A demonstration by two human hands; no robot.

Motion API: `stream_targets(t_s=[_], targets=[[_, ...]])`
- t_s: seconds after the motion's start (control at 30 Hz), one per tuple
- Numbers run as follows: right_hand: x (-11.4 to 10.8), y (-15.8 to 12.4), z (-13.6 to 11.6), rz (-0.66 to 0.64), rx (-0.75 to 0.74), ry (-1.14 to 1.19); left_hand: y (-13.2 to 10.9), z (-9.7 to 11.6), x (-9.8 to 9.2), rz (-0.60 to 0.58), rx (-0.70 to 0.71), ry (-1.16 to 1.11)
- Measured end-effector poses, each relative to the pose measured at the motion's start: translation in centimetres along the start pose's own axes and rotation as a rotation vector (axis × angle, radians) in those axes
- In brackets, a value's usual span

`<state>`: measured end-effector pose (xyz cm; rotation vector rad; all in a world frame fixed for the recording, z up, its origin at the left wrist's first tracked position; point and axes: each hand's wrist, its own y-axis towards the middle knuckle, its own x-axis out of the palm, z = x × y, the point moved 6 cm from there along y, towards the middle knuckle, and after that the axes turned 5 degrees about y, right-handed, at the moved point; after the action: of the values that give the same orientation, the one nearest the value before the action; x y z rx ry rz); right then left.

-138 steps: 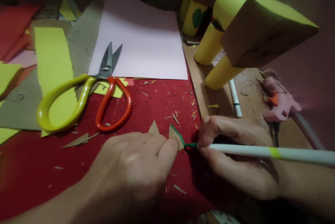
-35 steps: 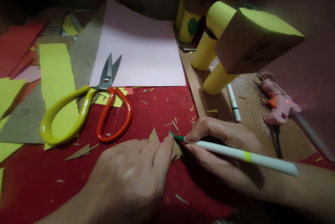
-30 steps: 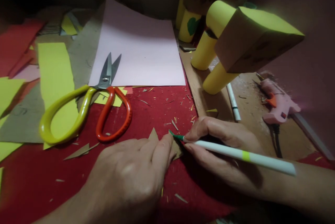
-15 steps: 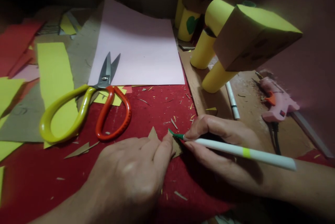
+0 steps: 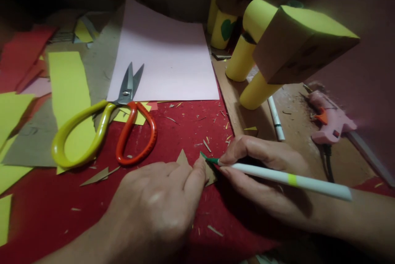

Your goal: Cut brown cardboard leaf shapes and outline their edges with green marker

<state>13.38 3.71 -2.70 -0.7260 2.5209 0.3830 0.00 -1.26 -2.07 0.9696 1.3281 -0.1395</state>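
Observation:
My right hand [image 5: 265, 161] is closed around a white felt-tip marker [image 5: 321, 185] with a green tip and a yellow-green band. Its tip touches a pointed part of a small brown cardboard piece [image 5: 211, 175], where a green patch shows. My left hand [image 5: 157, 202] presses the piece onto the red surface, fingers bent and together, covering most of it. Another cardboard point sticks up past the left fingers. Left of the hands lie scissors [image 5: 126, 93] with one yellow and one red handle, blades slightly apart.
Behind the scissors lies a pale pink sheet [image 5: 166, 58]. Yellow paper [image 5: 69, 83] and red scraps are at left. A box-headed figure with yellow tubes [image 5: 240, 60], a marker cap end [image 5: 276, 119] and a pink glue gun [image 5: 331, 118] stand or lie at right. Paper bits litter the red surface [image 5: 185, 126].
The whole view has shifted slightly, so things appear a little further right. Both hands keep their hold, and the marker tip stays at the cardboard piece.

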Motion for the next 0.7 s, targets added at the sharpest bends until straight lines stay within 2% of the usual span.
stream_targets(t_s=[0.17, 0.37, 0.6, 0.7], targets=[[0.04, -0.15, 0.11, 0.019, -0.016, 0.024, 0.16, -0.16, -0.02, -0.028, 0.008, 0.020], [0.19, -0.01, -0.06, -0.020, -0.044, 0.013, 0.13, 0.23, 0.17, -0.030, 0.061, 0.035], [0.23, 0.06, -0.12, -0.021, -0.068, -0.006, -0.32, 0.10, 0.50, 0.008, -0.042, 0.048], [0.32, 0.02, -0.06, -0.049, -0.059, -0.002, 0.08, 0.19, 0.41, -0.006, 0.004, 0.045]])
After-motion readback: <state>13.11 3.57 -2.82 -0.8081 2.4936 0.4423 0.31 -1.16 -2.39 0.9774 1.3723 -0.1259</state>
